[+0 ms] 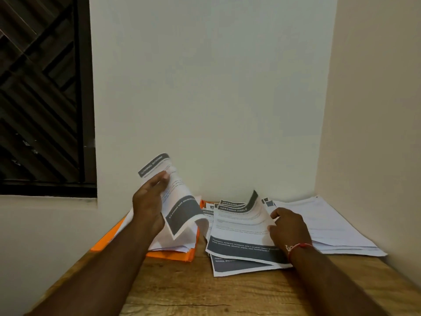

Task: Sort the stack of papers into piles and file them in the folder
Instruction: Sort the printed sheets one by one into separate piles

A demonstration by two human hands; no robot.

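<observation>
My left hand grips a printed sheet with dark header bands and holds it raised and curled above an open orange folder. More sheets lie inside that folder. In the middle of the wooden table a fanned pile headed "DRESSING TABLE" lies flat. My right hand lifts the right edge of that pile's top sheet, which curls upward. A flat white stack lies to the right against the wall.
The wooden table sits in a corner, with a pale wall behind and another at the right. A dark window with a diagonal grille is at upper left. The table's front part shows bare wood.
</observation>
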